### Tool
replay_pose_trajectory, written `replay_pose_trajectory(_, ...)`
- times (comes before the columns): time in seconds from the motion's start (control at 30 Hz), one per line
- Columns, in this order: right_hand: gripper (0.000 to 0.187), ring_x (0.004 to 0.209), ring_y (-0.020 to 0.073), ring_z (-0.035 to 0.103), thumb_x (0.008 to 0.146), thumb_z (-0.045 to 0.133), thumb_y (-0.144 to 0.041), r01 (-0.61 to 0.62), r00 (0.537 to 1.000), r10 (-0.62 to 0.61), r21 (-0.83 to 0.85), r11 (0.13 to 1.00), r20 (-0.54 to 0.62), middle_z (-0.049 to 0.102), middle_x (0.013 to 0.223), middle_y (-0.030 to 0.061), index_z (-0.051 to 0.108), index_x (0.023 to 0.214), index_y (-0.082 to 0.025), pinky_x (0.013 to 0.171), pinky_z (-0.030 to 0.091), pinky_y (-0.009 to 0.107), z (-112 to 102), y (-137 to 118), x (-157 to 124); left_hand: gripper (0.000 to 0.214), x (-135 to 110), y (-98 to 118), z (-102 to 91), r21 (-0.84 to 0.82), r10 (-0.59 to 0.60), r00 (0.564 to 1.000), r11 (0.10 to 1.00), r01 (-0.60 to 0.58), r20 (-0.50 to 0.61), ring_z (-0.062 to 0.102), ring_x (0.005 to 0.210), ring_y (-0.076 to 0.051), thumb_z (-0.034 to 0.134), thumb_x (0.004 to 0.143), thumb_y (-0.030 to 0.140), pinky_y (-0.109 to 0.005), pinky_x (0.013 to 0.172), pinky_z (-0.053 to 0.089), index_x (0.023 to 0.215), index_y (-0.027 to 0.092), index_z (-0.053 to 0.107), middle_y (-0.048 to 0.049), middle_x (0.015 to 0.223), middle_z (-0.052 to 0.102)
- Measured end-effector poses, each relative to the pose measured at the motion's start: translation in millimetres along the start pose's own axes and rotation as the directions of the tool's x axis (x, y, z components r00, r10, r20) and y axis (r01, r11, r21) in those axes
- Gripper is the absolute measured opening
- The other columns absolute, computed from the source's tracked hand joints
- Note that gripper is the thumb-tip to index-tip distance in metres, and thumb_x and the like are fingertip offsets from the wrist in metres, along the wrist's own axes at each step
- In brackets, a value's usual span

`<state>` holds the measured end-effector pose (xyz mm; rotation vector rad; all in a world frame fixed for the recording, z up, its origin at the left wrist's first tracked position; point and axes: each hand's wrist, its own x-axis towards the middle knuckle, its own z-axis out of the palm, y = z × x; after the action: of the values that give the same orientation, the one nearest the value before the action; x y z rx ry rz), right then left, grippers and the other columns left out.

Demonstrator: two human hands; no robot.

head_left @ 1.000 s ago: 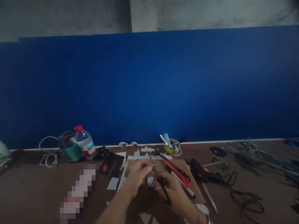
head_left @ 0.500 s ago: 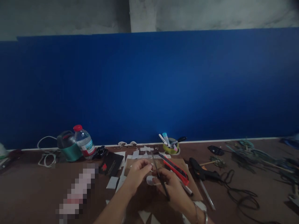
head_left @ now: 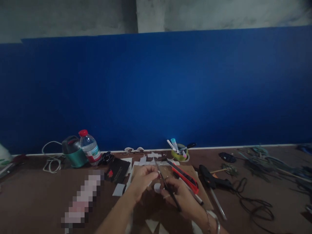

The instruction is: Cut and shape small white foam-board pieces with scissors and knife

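Hands, two; slim dark tool, one; red cutter, one; glue gun, one; bottle, one; green cup, one; pens inside number perhaps five, overlapping.

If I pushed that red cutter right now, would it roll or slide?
The red cutter would probably slide rather than roll, since its body looks broad and flat. It should feel stiff; the casing resembles hard plastic. The white pen close alongside might get knocked and roll, being slim and apparently round.

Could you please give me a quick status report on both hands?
Left hand: small white piece at fingertips. Right hand: gripping slim dark tool. Red cutter close beside right hand.
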<state>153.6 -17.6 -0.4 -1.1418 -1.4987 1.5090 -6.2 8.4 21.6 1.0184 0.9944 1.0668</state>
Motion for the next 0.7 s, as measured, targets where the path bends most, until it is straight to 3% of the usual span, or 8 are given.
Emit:
replay_pose_trajectory(0.17, 0.03, 0.046, 0.0072, 0.039, 0.07, 0.068, -0.045, 0.021, 1.0, -0.021, -0.033, 0.999, 0.005, 0.05, 0.055, -0.0042, 0.058, 0.07, -0.016, 0.042, 0.029, 0.018, -2, 2, 0, 0.014, 0, 1, -3.0, 0.031, -0.015, 1.0, 0.999, 0.014, 0.006, 0.053, 0.066, -0.015, 0.07, 0.061, 0.027, -0.026, 0.069, 0.038, 0.064, 0.015, 0.062, -0.0003, 0.065, 0.062)
replay_pose_trajectory(0.3, 0.029, 0.038, 0.0052, 0.033, 0.074, 0.064, -0.044, 0.002, 1.0, -0.001, -0.046, 0.999, 0.014, 0.045, 0.047, -0.0068, 0.057, 0.068, -0.016, 0.037, 0.026, 0.017, -6, 13, 3, 0.014, 1, 0, -5.2, 0.043, -0.015, 1.0, 0.999, 0.014, 0.015, 0.051, 0.065, -0.013, 0.07, 0.061, 0.026, -0.025, 0.067, 0.036, 0.063, 0.015, 0.062, 0.0002, 0.064, 0.062)
replay_pose_trajectory(0.4, 0.028, 0.038, 0.0065, 0.038, 0.073, 0.065, -0.044, -0.014, 1.0, 0.013, -0.044, 0.999, -0.024, 0.047, 0.048, -0.0061, 0.06, 0.073, -0.016, 0.037, 0.029, 0.018, -8, 12, 5, 0.016, 2, -2, -5.5, 0.057, -0.02, 0.999, 0.998, 0.018, 0.033, 0.051, 0.063, -0.013, 0.07, 0.061, 0.029, -0.026, 0.065, 0.036, 0.063, 0.015, 0.061, -0.0002, 0.063, 0.062)
replay_pose_trajectory(0.57, 0.031, 0.06, 0.0151, 0.056, 0.067, 0.067, -0.03, 0.187, 0.971, -0.188, -0.022, 0.982, -0.148, 0.06, 0.065, -0.0003, 0.064, 0.094, -0.016, 0.053, 0.043, 0.022, -8, -4, 2, 0.011, 1, -4, -1.9, 0.178, -0.044, 0.996, 0.984, 0.029, 0.078, 0.052, 0.061, -0.014, 0.067, 0.059, 0.024, -0.026, 0.063, 0.037, 0.06, 0.015, 0.061, -0.0004, 0.06, 0.062)
replay_pose_trajectory(0.7, 0.02, 0.061, 0.0138, 0.053, 0.069, 0.055, -0.013, 0.305, 0.934, -0.341, -0.259, 0.916, -0.106, 0.061, 0.067, 0.0004, 0.067, 0.085, -0.016, 0.055, 0.041, 0.022, -9, -1, 0, 0.005, 2, -11, -0.7, 0.23, -0.085, 0.988, 0.972, 0.054, 0.13, 0.052, 0.058, -0.013, 0.064, 0.058, 0.02, -0.025, 0.061, 0.037, 0.057, 0.016, 0.061, 0.0011, 0.056, 0.06)
